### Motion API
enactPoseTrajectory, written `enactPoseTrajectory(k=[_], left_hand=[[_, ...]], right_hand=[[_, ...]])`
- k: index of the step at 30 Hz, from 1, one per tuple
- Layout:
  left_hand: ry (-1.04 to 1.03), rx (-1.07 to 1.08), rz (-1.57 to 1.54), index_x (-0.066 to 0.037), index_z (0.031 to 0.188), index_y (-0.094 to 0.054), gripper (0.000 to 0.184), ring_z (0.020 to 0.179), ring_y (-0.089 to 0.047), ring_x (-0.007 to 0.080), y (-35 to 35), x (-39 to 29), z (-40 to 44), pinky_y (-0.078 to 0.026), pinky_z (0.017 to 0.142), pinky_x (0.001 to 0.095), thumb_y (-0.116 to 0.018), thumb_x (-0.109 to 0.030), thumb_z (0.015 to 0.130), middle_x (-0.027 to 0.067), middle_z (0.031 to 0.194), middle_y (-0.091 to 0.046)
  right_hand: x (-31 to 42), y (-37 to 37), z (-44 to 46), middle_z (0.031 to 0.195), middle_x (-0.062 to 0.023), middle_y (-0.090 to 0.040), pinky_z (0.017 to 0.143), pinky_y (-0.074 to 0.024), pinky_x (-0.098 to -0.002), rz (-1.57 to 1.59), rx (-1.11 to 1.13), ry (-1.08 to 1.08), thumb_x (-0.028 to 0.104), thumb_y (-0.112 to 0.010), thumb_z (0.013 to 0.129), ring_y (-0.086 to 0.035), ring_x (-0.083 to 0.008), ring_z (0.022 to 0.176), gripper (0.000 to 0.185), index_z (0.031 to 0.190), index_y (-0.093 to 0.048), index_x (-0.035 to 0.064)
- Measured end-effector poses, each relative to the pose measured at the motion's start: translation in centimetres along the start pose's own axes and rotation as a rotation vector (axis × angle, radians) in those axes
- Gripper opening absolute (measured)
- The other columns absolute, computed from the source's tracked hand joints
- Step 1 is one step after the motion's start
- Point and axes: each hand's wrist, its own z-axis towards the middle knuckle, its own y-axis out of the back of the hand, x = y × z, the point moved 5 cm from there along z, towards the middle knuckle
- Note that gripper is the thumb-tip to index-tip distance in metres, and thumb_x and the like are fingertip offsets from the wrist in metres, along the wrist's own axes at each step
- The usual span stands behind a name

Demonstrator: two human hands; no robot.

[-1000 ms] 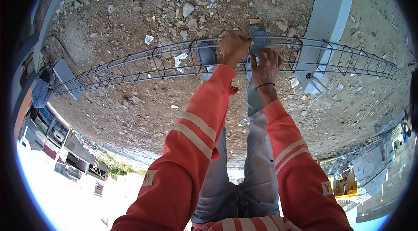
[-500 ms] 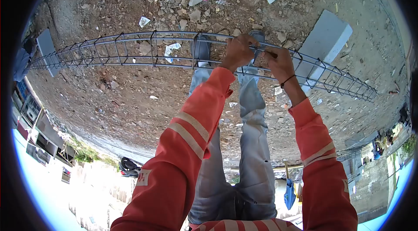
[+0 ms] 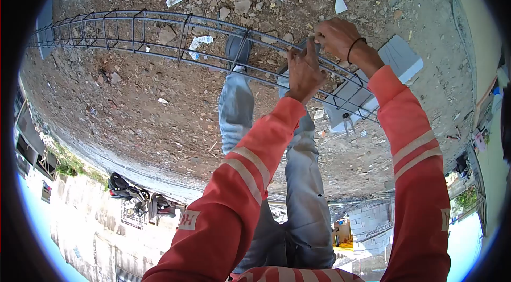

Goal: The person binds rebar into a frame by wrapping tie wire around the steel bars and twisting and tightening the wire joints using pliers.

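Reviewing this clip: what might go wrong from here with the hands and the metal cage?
1. The left hand and right hand are bare and close together at the rebar cage, so the metal might scratch or pinch fingers.
2. The left shoe shows through the bars; if the cage shifted, it could bump or snag that foot.
3. The pincers by the edge of the grey slab could be knocked or stepped on.

Right hand swings up beyond rebar cage; left hand lower, index finger straightened; pliers-like tool reappears!
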Motion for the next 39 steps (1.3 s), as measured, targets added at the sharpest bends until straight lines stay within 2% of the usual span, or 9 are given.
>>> enactPoseTrajectory(k=[1,4,9,14,19,28,33,36,39], left_hand=[[0.075,-0.056,-0.038,-0.005,0.138,-0.038,0.087,0.085,-0.064,0.0318,0.1,-0.1,0.0,-0.036,0.095,0.0437,-0.078,-0.016,0.062,0.0113,0.078,-0.065],[0.120,-0.092,-0.066,-0.004,0.147,-0.025,0.101,0.080,-0.064,0.0319,-0.3,-0.2,0.2,-0.035,0.097,0.0424,-0.078,-0.015,0.062,0.0101,0.072,-0.063],[0.105,-0.130,-0.081,-0.005,0.146,-0.029,0.094,0.075,-0.065,0.0314,-0.6,-0.1,0.5,-0.038,0.094,0.0441,-0.074,-0.017,0.065,0.0092,0.071,-0.064],[-0.003,-0.137,-0.071,-0.005,0.142,-0.035,0.082,0.068,-0.066,0.0311,0.0,0.3,1.0,-0.044,0.085,0.0453,-0.070,-0.017,0.068,0.0083,0.065,-0.064],[-0.034,0.105,-0.153,-0.005,0.131,-0.042,0.068,0.068,-0.069,0.0341,0.8,0.5,2.6,-0.052,0.068,0.0427,-0.076,-0.022,0.075,0.0084,0.070,-0.070],[-0.278,0.447,0.014,-0.008,0.123,-0.059,0.050,0.087,-0.071,0.0275,1.0,0.5,3.3,-0.056,0.078,0.0371,-0.076,-0.010,0.076,0.0132,0.094,-0.071],[-0.254,0.642,-0.029,-0.005,0.106,-0.068,0.036,0.083,-0.070,0.0264,-0.2,0.0,4.9,-0.056,0.075,0.0390,-0.075,-0.010,0.071,0.0128,0.091,-0.071],[-0.281,0.756,0.123,-0.003,0.097,-0.070,0.026,0.088,-0.069,0.0216,-0.9,-1.0,5.1,-0.054,0.083,0.0336,-0.079,-0.013,0.075,0.0110,0.092,-0.070],[-0.373,0.769,0.186,0.000,0.089,-0.067,0.026,0.079,-0.064,0.0231,-1.5,-0.9,5.2,-0.051,0.073,0.0350,-0.081,-0.016,0.074,0.0127,0.084,-0.066]], right_hand=[[-0.4,-0.2,0.5,0.081,-0.0160,-0.069,0.070,-0.0530,-0.0472,-0.007,-0.003,0.009,0.018,-0.067,0.084,-0.067,-0.0373,0.081,0.012,0.085,-0.070,0.0070],[-1.6,-1.4,1.6,0.081,-0.0148,-0.069,0.070,-0.0527,-0.0472,0.011,-0.050,0.023,0.020,-0.068,0.084,-0.067,-0.0371,0.080,0.012,0.085,-0.069,0.0080],[-5.0,-4.1,1.0,0.087,-0.0115,-0.070,0.074,-0.0532,-0.0482,0.081,-0.063,-0.065,0.023,-0.067,0.086,-0.067,-0.0358,0.086,0.012,0.085,-0.068,0.0110],[-9.2,-8.5,-6.3,0.088,-0.0121,-0.071,0.077,-0.0536,-0.0470,0.221,-0.008,-0.402,0.024,-0.068,0.085,-0.068,-0.0347,0.088,0.013,0.086,-0.071,0.0113],[-1.9,-7.7,-14.5,0.079,-0.0160,-0.068,0.069,-0.0501,-0.0476,0.602,-0.149,-0.466,0.017,-0.067,0.084,-0.066,-0.0376,0.078,0.012,0.083,-0.066,0.0055],[-0.3,-8.9,-17.4,0.075,-0.0174,-0.066,0.061,-0.0485,-0.0437,0.795,-0.507,-0.589,0.016,-0.069,0.084,-0.065,-0.0386,0.070,0.012,0.087,-0.066,0.0050],[-0.9,-11.5,-18.3,0.074,-0.0191,-0.065,0.062,-0.0483,-0.0476,0.923,-0.573,-0.630,0.016,-0.066,0.085,-0.064,-0.0406,0.071,0.011,0.081,-0.066,0.0047],[0.0,-14.6,-18.7,0.073,-0.0196,-0.065,0.061,-0.0487,-0.0465,1.039,-0.663,-0.715,0.016,-0.065,0.085,-0.064,-0.0398,0.070,0.013,0.080,-0.066,0.0046],[2.6,-17.2,-19.0,0.071,-0.0179,-0.066,0.061,-0.0492,-0.0455,1.247,-0.665,-0.866,0.016,-0.065,0.086,-0.064,-0.0384,0.066,0.013,0.082,-0.067,0.0038]])
